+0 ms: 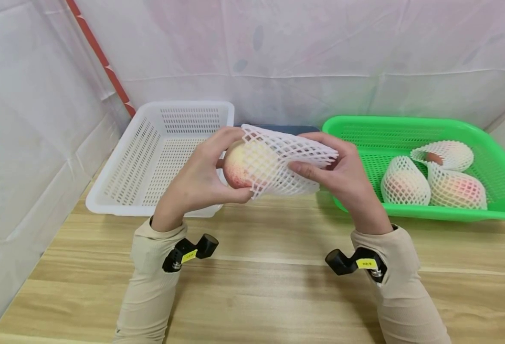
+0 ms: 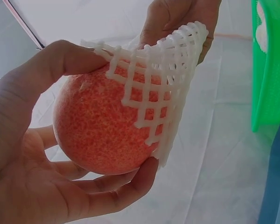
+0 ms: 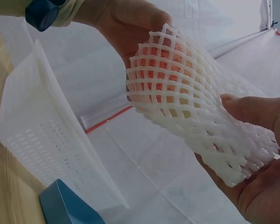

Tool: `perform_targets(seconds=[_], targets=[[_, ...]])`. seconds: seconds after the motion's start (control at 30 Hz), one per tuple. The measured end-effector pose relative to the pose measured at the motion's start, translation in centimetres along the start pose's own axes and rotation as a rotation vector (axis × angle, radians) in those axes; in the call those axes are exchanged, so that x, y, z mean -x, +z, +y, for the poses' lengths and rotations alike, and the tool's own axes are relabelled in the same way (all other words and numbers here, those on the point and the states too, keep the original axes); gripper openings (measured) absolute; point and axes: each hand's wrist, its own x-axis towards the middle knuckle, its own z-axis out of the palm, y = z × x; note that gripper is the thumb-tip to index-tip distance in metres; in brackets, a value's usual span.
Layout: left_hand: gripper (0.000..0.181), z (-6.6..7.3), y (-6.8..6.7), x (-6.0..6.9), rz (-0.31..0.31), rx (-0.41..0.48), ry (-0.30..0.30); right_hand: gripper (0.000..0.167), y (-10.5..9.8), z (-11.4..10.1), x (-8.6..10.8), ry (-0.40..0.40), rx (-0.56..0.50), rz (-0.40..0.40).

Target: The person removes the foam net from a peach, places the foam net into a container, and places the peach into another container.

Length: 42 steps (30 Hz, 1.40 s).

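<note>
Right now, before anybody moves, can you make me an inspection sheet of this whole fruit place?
Surface: wood-grain table.
Job's things: a yellow-and-red fruit, partly inside a white foam net; a white basket on the left; a green basket on the right with three netted fruits.
Clutter: a dark blue object behind the hands, mostly hidden.
Hands: the left hand holds the fruit; the right hand pinches the net's far end.
Cables: nothing seen.
Surroundings: pale sheeting behind, red strip at left.
</note>
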Motion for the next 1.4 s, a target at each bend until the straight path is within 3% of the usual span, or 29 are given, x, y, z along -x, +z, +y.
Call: perform_targets(seconds=[0.43,0.9,1.2,1.4], targets=[[0.072,-0.1,-0.1,0.0,0.024,0.029,0.008,0.038,-0.2,0.0,-0.1,0.019,-0.034,0.009],[0.069,0.0,-0.3,0.0,0.037,0.018,0.026,0.032,-0.7,0.9,-0.5,-0.004,-0.129,0.151],[0.067,-0.4,-0.8,0.1,0.037,-0.009,0.017,0.031,-1.0,2.1,-1.1,-0.009,-0.097,0.216],[0.067,-0.5,-1.1,0.4,0.055,-0.025,-0.006,0.035,-1.2,2.6,-1.1,0.033,-0.055,0.211]])
